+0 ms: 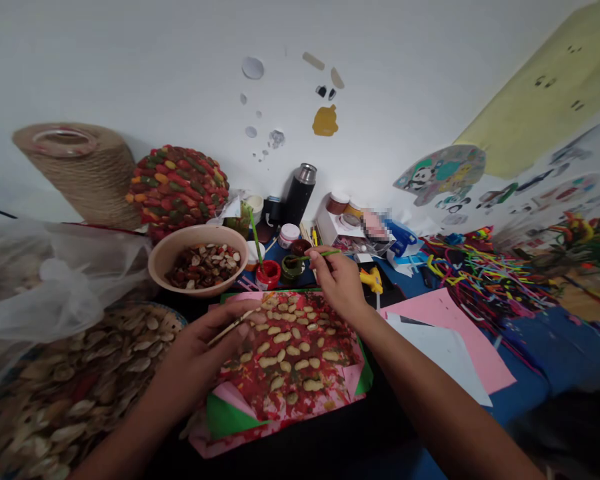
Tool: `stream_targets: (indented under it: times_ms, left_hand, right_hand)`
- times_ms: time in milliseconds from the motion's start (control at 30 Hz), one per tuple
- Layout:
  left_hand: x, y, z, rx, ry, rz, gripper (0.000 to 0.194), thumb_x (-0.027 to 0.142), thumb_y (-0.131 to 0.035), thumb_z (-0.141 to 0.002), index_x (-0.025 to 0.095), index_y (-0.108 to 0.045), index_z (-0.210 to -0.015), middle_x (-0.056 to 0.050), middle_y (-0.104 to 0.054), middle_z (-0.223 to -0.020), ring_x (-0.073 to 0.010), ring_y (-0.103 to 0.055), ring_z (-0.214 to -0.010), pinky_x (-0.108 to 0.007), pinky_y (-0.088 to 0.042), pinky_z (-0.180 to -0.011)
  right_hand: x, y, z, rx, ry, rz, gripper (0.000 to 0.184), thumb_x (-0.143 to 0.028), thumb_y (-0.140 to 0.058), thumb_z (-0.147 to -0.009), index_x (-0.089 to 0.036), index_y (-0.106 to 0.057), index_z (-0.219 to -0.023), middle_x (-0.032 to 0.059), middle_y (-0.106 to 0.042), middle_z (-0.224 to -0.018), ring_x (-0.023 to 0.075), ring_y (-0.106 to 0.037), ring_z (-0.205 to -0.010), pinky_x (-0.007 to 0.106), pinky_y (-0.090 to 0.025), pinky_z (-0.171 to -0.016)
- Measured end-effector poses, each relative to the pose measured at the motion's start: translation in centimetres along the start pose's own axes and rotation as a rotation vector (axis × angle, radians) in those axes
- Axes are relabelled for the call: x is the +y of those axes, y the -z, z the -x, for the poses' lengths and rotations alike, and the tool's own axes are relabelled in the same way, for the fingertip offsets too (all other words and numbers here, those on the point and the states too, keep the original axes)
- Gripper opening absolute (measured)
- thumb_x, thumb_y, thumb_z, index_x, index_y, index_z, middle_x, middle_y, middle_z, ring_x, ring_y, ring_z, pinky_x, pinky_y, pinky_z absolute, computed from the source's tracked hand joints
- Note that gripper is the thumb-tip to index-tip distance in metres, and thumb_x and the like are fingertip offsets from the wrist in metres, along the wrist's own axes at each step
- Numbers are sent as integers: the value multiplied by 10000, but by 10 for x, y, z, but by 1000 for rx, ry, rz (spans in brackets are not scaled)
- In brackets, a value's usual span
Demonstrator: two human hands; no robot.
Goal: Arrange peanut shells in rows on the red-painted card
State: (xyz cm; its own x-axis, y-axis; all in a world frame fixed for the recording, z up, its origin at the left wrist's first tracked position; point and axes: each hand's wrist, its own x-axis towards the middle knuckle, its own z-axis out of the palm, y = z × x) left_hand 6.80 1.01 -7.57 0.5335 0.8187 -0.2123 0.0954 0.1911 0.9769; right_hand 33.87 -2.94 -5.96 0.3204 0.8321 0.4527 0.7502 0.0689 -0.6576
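My right hand point(341, 281) is closed on a green-handled paintbrush point(325, 254), whose tip is in or at the mouth of a small jar of dark green paint point(293, 272). A pale, thin stick point(234, 327), perhaps another brush, is pinched in my left hand point(200, 350) over the left side of the work. Below both hands, several unshelled peanuts point(293, 351) lie spread on paint-smeared pink paper point(325, 401) with folded-up edges. A red paint jar point(268, 275) with a green brush standing in it is beside the green one. Behind it sits a dark brown jar point(301, 247).
At left are a bowl of painted shells point(155, 263), a basket of peanut shells point(105, 373) and a twine spool point(80, 177). A black thermos point(300, 197) stands behind the jars. Right of my arm lie a yellow glue gun point(373, 280), paper sheets point(445, 353) and colourful pipe cleaners point(485, 273).
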Motion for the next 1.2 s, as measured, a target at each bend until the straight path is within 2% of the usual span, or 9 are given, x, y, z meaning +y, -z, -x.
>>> stream_targets:
  times_ms: [133,267,367,467,733,833,933,1033,1200]
  left_hand:
    - [-10,3,-1,-36,-1,7,545,643,-842,-763,240,-840,-1129,-95,-843,-986,-281,-767,-887,-379,-628,-815]
    - [-11,1,-2,-57,-17,67,479,630,-830,-795,224,-770,-1043,-80,-825,-878,-227,-733,-737,-324,-594,-678]
    - [-8,-2,-2,-48,-12,90,457,621,-838,-779,228,-684,-953,-70,-817,-839,-204,-712,-683,-299,-569,-636]
    - [-4,-5,-1,-33,3,80,478,643,-838,-748,230,-651,-900,-68,-815,-828,-204,-715,-673,-314,-581,-656]
    - [-9,-5,0,-68,13,53,495,704,-835,-757,238,-719,-877,-74,-820,-791,-266,-786,-776,-361,-617,-735]
    - [-13,-4,-1,-64,-57,26,450,686,-799,-818,239,-749,-837,-61,-804,-784,-244,-772,-759,-342,-609,-722]
    - [-15,-4,-1,-42,-114,-13,451,680,-766,-862,236,-760,-780,-55,-782,-774,-224,-747,-735,-319,-592,-688]
    - [-16,-5,0,-45,-114,-34,473,689,-758,-874,228,-751,-768,-46,-759,-747,-212,-729,-712,-305,-578,-671]
    - [-20,-4,0,-53,-108,-45,524,729,-734,-886,214,-739,-789,-46,-755,-735,-202,-714,-691,-290,-558,-652]
  right_hand:
    - [5,4,3,7,-99,-55,388,-544,-539,-1091,-244,-732,-939,77,-811,-993,242,-733,-806,332,-531,-696]
    - [11,3,4,-15,-157,-145,412,-578,-573,-1072,-241,-695,-870,63,-782,-949,189,-656,-627,314,-485,-593]
    - [12,0,3,27,-189,-207,382,-588,-594,-1062,-242,-715,-956,32,-739,-835,176,-613,-558,315,-474,-571]
    - [12,-5,1,10,-201,-238,409,-614,-607,-1046,-234,-727,-953,33,-728,-832,175,-605,-555,312,-466,-551]
    - [15,-8,0,20,-260,-344,445,-653,-652,-1005,-219,-730,-942,18,-705,-792,161,-592,-534,298,-451,-519]
    - [15,-9,-1,-24,-268,-331,450,-654,-656,-999,-219,-727,-906,21,-710,-800,158,-589,-531,293,-443,-507]
    - [13,-8,-5,28,-265,-365,432,-640,-666,-997,-219,-743,-939,13,-707,-773,154,-586,-527,290,-449,-516]
    - [14,-6,-10,89,-281,-443,430,-634,-690,-982,-211,-747,-934,7,-692,-736,141,-577,-509,281,-435,-508]
    - [21,-5,-12,106,-342,-494,486,-686,-722,-932,-200,-739,-915,13,-701,-729,125,-566,-479,267,-420,-476]
